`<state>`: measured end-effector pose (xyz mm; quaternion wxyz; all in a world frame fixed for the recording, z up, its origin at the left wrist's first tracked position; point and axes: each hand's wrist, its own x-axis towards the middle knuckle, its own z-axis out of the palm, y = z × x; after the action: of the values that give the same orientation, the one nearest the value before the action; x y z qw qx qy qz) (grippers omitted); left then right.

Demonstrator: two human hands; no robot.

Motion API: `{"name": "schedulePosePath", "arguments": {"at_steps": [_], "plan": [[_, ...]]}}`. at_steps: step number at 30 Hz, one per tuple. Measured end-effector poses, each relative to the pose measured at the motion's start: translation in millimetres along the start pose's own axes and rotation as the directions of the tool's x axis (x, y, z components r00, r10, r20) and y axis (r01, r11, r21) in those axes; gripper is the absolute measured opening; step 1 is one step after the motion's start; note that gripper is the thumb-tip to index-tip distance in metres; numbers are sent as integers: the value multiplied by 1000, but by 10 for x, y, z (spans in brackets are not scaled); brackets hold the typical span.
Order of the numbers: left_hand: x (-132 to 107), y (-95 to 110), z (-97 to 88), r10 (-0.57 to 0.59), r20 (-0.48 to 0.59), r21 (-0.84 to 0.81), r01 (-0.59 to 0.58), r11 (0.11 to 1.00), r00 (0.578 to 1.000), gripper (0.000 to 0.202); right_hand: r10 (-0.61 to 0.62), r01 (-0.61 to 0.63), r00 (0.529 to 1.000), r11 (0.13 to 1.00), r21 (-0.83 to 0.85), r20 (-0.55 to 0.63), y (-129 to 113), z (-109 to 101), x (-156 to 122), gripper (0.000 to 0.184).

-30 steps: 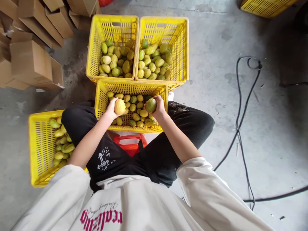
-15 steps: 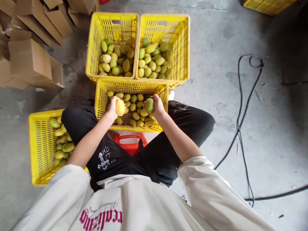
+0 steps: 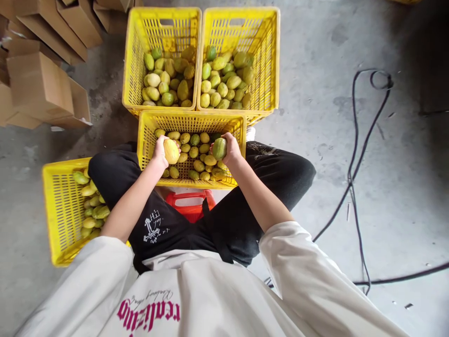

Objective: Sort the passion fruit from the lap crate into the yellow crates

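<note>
grey concrete floor (image 3: 315,131) spreads around the near crate (image 3: 148,135), a yellow slatted one set between the person's knees in black trousers (image 3: 277,178). beyond the near crate stand the left back crate (image 3: 135,65) and the right back crate (image 3: 268,61), side by side, each part filled with green and yellow fruit. left of it, past the knee, is the side crate (image 3: 63,210); farther off on that side sit cardboard boxes (image 3: 42,89). black cable (image 3: 350,179) lies well to its right.

over the near crate the two hands are apart. the left hand (image 3: 160,149) is curled round a yellow fruit (image 3: 171,151), above its left half; the right hand (image 3: 231,149) grips a green fruit (image 3: 220,149) above its right half. loose fruits (image 3: 194,152) lie below.

compared with half a second ago, the same fruits are held — but the yellow one looks more tilted. the view has shifted too — another crate, far beyond the near crate to the right, has almost left it.
</note>
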<state>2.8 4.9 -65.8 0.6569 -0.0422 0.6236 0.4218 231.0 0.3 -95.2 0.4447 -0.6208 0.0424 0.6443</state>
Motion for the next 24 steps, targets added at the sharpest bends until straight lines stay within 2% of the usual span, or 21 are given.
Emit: {"name": "schedulePosePath", "arguments": {"at_steps": [5,9,12,14,20,24], "plan": [[-47,64,64,52,-102,-50,-57,997,993,35,-15,16,997,1000,-13,72,6,3,-11,39],[-127,91,88,96,-141,-108,-111,988,985,39,-78,79,995,997,-10,69,-5,35,-53,47],[-215,88,126,63,-137,-31,-68,997,989,32,-121,124,990,992,-38,66,3,30,-27,51],[-244,78,146,46,-124,4,-46,999,991,28,-117,119,992,992,-44,57,11,6,6,46],[-162,40,80,-36,-79,6,37,999,996,24,26,-25,999,999,-36,46,-6,-63,24,20],[-139,38,44,-83,-73,31,86,996,994,28,-6,7,999,1000,-23,37,-3,-2,-87,31]]}}
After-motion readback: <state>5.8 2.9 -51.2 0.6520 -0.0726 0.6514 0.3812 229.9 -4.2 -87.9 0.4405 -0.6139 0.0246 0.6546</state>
